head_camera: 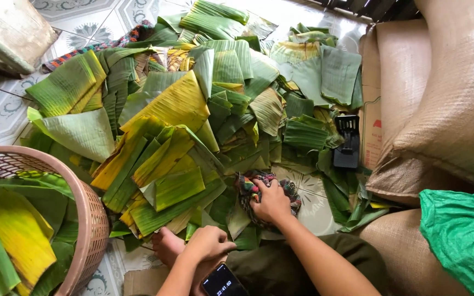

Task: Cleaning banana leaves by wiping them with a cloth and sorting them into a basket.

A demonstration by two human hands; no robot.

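Observation:
My right hand (271, 200) presses down on a crumpled multicoloured cloth (250, 189) lying on the tiled floor among cut banana leaves. My left hand (208, 245) is curled near my knee, with a dark watch-like device showing a lit display (223, 283) just below it on the wrist side. A big heap of green and yellow banana leaf pieces (176, 109) spreads over the floor in front of me. My bare foot (165, 245) shows under the left arm.
A pink woven plastic basket (91, 219) holding leaves stands at the lower left. Tan sacks (440, 93) are stacked on the right, with a green mesh bag (462, 230) below them. A black plastic object (348, 142) lies beside the sacks. A pale block (6, 33) sits top left.

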